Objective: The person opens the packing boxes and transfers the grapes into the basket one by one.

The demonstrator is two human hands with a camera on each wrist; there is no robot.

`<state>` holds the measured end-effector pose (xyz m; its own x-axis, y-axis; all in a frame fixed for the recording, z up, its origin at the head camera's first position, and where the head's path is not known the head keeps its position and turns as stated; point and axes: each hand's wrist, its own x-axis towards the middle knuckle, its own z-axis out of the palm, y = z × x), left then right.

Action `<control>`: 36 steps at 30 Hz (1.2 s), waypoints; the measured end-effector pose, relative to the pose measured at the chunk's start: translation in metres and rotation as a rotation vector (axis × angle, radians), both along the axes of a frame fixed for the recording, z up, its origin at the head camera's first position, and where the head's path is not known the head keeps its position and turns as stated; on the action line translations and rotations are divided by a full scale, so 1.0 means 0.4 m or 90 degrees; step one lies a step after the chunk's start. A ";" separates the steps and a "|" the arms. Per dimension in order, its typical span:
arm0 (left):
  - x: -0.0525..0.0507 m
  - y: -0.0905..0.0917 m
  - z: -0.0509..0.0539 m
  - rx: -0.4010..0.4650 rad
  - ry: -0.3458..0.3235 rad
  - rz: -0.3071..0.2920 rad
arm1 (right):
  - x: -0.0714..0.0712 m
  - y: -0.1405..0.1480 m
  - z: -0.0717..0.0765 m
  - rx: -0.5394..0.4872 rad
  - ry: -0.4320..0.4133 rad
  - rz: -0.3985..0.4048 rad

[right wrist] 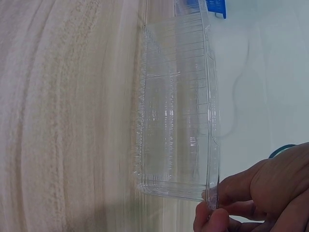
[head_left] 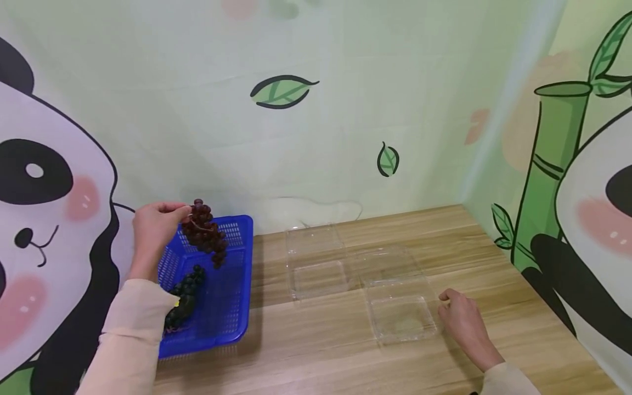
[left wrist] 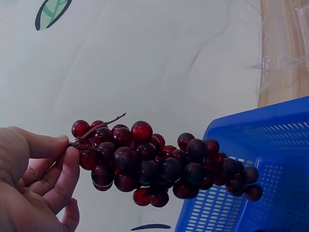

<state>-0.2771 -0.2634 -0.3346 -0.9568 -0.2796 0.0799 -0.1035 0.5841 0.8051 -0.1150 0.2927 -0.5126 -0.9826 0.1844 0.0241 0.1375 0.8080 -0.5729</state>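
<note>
Between its thumb and fingers, my left hand (head_left: 157, 226) pinches the stem of a bunch of dark red grapes (left wrist: 145, 162). The bunch hangs over the blue basket (head_left: 224, 299), clear of its floor. Inside the basket lies a bunch of dark green-black grapes (head_left: 190, 286), partly hidden behind my left sleeve. My right hand (head_left: 464, 322) is at the right side of an open clear plastic container (head_left: 401, 317) on the table. In the right wrist view, its thumb and fingers (right wrist: 219, 220) pinch the container's rim at a corner.
A second open clear container (head_left: 318, 277) stands to the left, between the basket and the held container. Wood-grain table (head_left: 306, 351) lies under everything. A printed wall sheet (head_left: 336, 126) with pandas and leaves rises behind the table's back edge.
</note>
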 end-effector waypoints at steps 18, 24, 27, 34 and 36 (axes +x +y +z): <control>-0.065 0.019 -0.076 0.142 -0.047 0.067 | -0.001 0.005 -0.003 0.002 0.005 0.001; -0.085 0.020 -0.097 0.178 -0.048 0.087 | 0.000 0.005 -0.003 0.006 0.014 -0.007; -0.096 0.020 -0.110 0.195 -0.048 0.096 | -0.001 0.005 -0.002 0.009 0.017 -0.010; -0.109 0.029 -0.139 0.214 -0.045 0.115 | 0.001 0.005 -0.001 0.002 0.011 -0.011; -0.113 0.034 -0.150 0.214 -0.044 0.117 | 0.003 0.006 -0.001 -0.002 0.003 -0.015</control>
<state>-0.3223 -0.2500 -0.3945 -0.8885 -0.4461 -0.1078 -0.2421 0.2560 0.9359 -0.1139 0.2952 -0.5130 -0.9779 0.2073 0.0281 0.1536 0.8025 -0.5765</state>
